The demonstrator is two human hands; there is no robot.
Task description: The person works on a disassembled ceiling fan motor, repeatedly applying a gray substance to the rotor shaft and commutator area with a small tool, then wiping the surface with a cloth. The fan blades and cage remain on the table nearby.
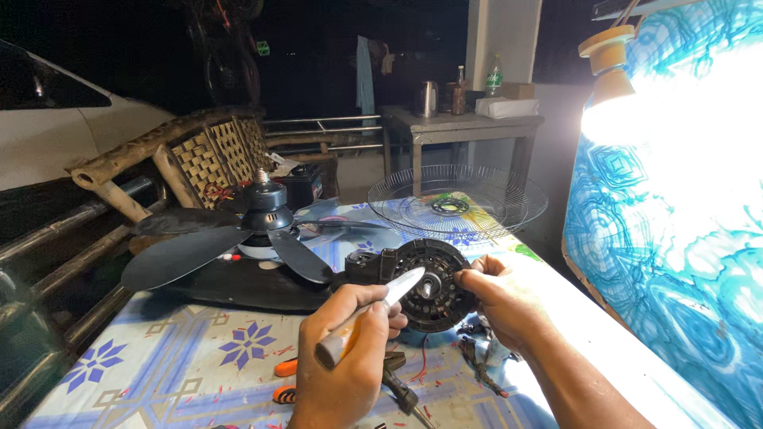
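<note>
Hands (509,298) meet at a round black motor housing (433,284) held just above the tabletop (183,349): the right grips its rim, the left hand (346,353) clasps a knife (381,306) (blade angled up-right), tip touching the hub.

Left hand (343,361) gripping knife (373,312), right hand (505,298) steadying what looks like fan motor (433,284)

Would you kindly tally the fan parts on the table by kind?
Motor housing, held by the right hand: 1
Blade set: 1
Wire guard: 1
Total: 3
The left hand holds a knife.
</note>
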